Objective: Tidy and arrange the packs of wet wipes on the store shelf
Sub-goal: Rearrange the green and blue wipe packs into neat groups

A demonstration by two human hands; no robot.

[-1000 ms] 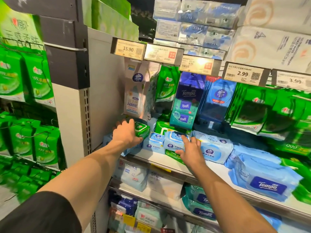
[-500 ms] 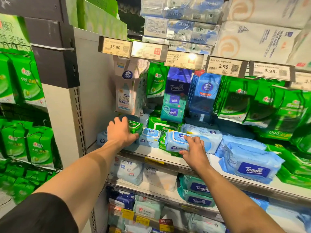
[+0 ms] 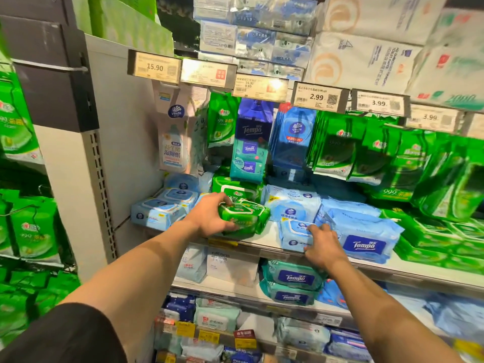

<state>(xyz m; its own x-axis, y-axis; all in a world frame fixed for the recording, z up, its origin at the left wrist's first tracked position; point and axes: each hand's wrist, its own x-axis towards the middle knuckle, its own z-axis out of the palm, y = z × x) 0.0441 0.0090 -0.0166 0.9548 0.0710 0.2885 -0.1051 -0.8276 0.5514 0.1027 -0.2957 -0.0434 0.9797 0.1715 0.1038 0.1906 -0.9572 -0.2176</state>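
Observation:
My left hand [image 3: 209, 218] grips a green wet-wipe pack [image 3: 246, 218] just above the front of the middle shelf [image 3: 264, 238]. My right hand [image 3: 322, 244] holds a light blue Vinda pack [image 3: 293, 233] that lies at the shelf's front edge, fingers over its right end. To the left lie two light blue packs [image 3: 159, 212] side by side. Behind sit a larger light blue pack [image 3: 290, 203] and a green pack [image 3: 235, 189]. A big blue Tempo pack [image 3: 364, 237] lies to the right of my right hand.
Hanging packs [image 3: 337, 145] and price tags [image 3: 318, 98] crowd the space above the shelf. A grey upright panel [image 3: 117, 132] closes the left side. Green packs [image 3: 432, 237] are stacked at the right. Lower shelves hold Tempo packs [image 3: 294, 279] and other wipes.
My left hand has carried the green pack from the shelf's left end rightward to the middle. My right hand has slid the light blue pack to the right, up to the Tempo pack.

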